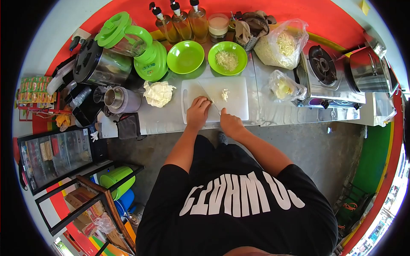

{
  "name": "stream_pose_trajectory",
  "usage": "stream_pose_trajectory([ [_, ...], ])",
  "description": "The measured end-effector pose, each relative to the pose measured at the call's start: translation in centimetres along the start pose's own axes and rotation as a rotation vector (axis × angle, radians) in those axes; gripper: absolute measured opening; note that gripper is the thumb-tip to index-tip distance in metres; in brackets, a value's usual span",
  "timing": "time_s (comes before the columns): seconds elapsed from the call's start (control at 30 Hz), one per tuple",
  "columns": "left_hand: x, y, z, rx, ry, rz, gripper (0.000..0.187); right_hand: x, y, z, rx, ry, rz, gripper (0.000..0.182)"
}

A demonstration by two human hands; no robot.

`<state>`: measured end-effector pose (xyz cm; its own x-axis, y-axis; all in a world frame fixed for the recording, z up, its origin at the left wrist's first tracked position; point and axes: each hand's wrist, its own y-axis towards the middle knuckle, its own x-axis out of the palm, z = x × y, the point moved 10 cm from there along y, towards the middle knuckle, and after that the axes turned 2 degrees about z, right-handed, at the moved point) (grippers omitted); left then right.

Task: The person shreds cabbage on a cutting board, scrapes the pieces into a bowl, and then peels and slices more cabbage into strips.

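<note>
My right hand [231, 123] is closed round the handle of a knife [209, 95], whose thin blade slants up and left across the white cutting board [239, 112]. At the board's left half my left hand [199, 112] presses with curled fingers on a small pale vegetable piece [212, 100], right beside the blade and mostly hidden under the fingertips. A little heap of pale shreds [225, 94] lies to the right of the knife. Behind the board, one green bowl [241, 50] holds more such shreds, and another green bowl [185, 57] has nothing visible in it.
Left of the board sits a crumpled pale wrapper or leaf bundle [159, 93]; beyond it stand a green blender [150, 62] and a metal-necked container [121, 100]. Pump bottles [181, 23] line the back. Plastic bags [277, 49] and a gas stove [326, 81] are at right.
</note>
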<state>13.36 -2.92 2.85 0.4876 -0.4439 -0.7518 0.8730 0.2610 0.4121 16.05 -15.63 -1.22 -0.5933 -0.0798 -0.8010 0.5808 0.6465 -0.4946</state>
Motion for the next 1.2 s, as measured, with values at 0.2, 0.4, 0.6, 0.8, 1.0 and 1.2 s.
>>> stream_pose_trajectory([
  [0.2, -0.2, 0.2, -0.3, -0.030, -0.013, 0.019, 0.012, -1.2, 2.1, -0.1, 0.033, 0.038, 0.024, 0.030],
  [0.4, 0.0, 0.2, -1.1, -0.054, -0.013, -0.011, 0.015, -1.4, 1.1, -1.2, 0.013, 0.033, -0.027, 0.032],
  [0.6, -0.3, 0.5, -0.8, -0.006, -0.027, 0.030, 0.016, -1.1, 2.9, -1.1, 0.002, -0.032, 0.087, 0.029],
  [0.8, -0.5, 0.8, -0.7, -0.014, -0.033, 0.006, 0.017, -2.1, 1.7, -1.6, -0.025, 0.018, -0.025, 0.033],
  [1.0, -0.4, 0.7, -0.8, -0.014, -0.033, 0.017, 0.016, -1.7, 1.5, 0.3, 0.028, -0.013, 0.005, 0.024],
  [1.2, -0.3, 0.8, -0.8, -0.023, 0.003, 0.006, 0.015, -2.0, 1.3, -0.3, -0.030, 0.007, -0.026, 0.025],
])
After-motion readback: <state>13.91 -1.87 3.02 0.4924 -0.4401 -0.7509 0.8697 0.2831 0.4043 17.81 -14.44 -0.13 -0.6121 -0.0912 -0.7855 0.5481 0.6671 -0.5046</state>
